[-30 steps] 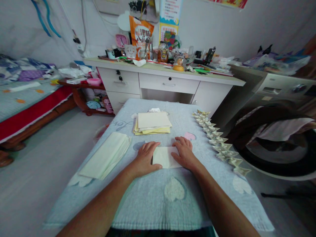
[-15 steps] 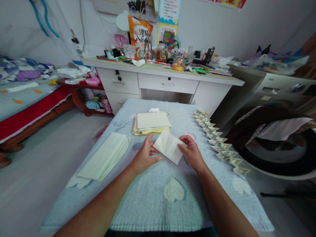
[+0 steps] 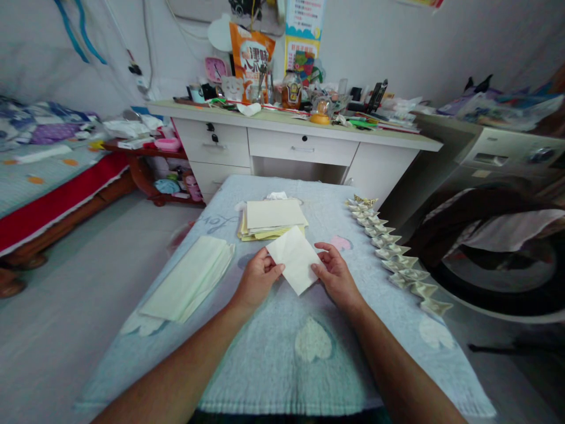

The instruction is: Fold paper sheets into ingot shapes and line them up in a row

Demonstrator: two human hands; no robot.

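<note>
left hand [image 3: 259,275], right hand [image 3: 332,272]: pinching white paper [image 3: 295,259] | paper stack [image 3: 276,214]: beyond | folded shapes [image 3: 392,252]: row, right

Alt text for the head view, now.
A person's left hand and right hand hold a small cream paper square over a pale blue patterned cloth. Beyond lies a cream and yellow paper stack; pale folded paper sheets lie left, pointed folded paper pieces right.

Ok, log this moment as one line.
left hand: holding white squarish paper; right hand: holding same paper; cream-topped rectangular paper stack: beyond
</note>
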